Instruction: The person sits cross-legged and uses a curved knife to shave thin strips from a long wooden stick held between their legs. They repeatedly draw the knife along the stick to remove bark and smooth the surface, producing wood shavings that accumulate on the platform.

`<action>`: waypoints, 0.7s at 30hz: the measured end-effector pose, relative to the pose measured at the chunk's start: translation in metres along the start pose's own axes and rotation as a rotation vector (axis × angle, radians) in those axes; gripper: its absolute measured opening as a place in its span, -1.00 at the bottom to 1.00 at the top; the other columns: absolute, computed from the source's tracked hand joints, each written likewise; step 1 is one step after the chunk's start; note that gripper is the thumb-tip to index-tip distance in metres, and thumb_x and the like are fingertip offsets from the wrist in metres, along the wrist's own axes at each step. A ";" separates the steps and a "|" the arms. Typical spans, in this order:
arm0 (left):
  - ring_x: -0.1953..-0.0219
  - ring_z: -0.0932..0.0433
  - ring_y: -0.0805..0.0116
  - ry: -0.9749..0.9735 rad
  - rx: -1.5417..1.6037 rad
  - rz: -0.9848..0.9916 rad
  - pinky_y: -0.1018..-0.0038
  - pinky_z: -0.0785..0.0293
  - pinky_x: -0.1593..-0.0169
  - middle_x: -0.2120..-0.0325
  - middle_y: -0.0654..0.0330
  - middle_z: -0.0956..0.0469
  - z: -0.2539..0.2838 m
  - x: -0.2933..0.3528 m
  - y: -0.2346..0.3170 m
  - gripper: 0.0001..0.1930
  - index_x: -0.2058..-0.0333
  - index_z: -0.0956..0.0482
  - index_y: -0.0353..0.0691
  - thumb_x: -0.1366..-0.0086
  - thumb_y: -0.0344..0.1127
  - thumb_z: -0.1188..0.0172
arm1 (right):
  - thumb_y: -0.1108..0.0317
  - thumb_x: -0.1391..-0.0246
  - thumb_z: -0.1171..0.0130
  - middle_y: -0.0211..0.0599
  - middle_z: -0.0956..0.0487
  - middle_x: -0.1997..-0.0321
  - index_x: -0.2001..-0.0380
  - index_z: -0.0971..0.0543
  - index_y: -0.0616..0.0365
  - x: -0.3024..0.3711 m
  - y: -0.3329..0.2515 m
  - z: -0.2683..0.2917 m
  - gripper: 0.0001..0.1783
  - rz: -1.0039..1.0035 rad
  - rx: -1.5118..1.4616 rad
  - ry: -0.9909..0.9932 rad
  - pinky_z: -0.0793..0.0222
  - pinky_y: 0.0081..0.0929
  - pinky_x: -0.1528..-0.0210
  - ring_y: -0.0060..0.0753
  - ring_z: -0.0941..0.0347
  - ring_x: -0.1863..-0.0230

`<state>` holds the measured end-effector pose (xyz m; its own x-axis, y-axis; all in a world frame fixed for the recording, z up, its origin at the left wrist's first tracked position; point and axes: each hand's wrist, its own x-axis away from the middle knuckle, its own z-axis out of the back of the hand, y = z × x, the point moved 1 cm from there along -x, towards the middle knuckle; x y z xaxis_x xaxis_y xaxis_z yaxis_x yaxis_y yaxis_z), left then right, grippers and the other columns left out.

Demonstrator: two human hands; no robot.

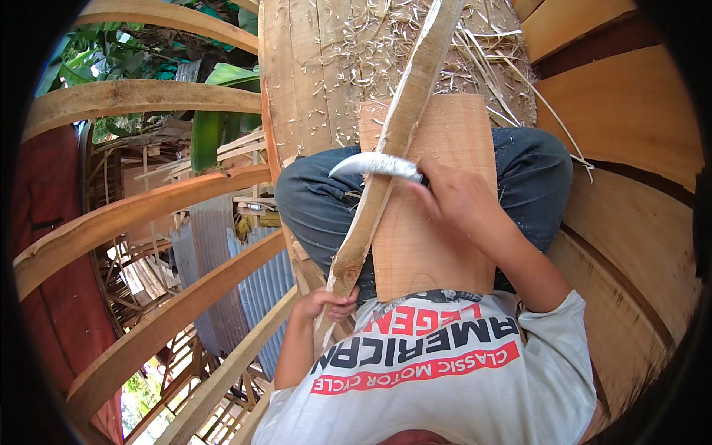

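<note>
A long, slightly curved wooden strip [408, 104] runs slantwise from the far middle down toward my left side, its edge freshly pared pale. Near its lower end my left hand [332, 305] is closed around it. My right hand [454, 191] grips a curved knife [377, 165] by a dark handle, mostly hidden in the fingers. The blade lies across the strip, its tip pointing left. Under the strip, a flat wooden board [437, 245] rests over my lap between my bent knees.
Curled shavings [356, 59] and long thin slivers [486, 67] litter the plank floor [297, 81] ahead. Curved wooden rails [148, 208] stand at the left, with corrugated metal sheets [259, 274] beyond them. A plank wall [623, 230] closes the right side.
</note>
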<state>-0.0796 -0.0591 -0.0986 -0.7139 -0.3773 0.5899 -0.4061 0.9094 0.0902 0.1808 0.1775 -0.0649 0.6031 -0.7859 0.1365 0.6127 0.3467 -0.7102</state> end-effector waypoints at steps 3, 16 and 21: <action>0.71 -0.14 0.64 -0.084 0.071 0.056 0.67 0.00 0.66 0.73 0.43 -0.16 0.010 -0.003 0.008 -0.67 0.50 -0.25 -0.19 -0.21 -0.15 -0.18 | 0.10 -0.25 -0.04 0.03 -0.57 0.51 0.30 -0.48 0.22 -0.015 0.007 0.008 -0.66 -0.087 0.127 0.099 -0.44 -0.07 0.38 0.11 -0.54 0.44; 0.72 -0.12 0.67 -0.217 0.094 0.081 0.68 0.00 0.67 0.72 0.44 -0.16 0.034 -0.009 0.012 -0.67 0.46 -0.25 -0.16 -0.26 -0.12 -0.19 | 0.14 -0.23 -0.08 0.08 -0.54 0.58 0.33 -0.49 0.20 -0.006 -0.010 0.010 -0.70 -0.030 0.129 -0.072 -0.41 -0.03 0.47 0.15 -0.51 0.53; 0.70 -0.13 0.66 -0.160 0.038 0.060 0.65 -0.02 0.64 0.70 0.44 -0.16 0.031 -0.008 0.014 -0.69 0.42 -0.29 -0.17 -0.28 -0.13 -0.18 | 0.11 -0.23 -0.08 -0.01 -0.52 0.62 0.43 -0.47 0.17 -0.006 -0.017 -0.006 -0.67 -0.134 0.196 0.095 -0.40 -0.07 0.53 0.10 -0.50 0.57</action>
<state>-0.0965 -0.0489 -0.1268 -0.8180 -0.3485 0.4576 -0.3793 0.9249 0.0263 0.1631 0.1735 -0.0577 0.4651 -0.8727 0.1483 0.7768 0.3220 -0.5411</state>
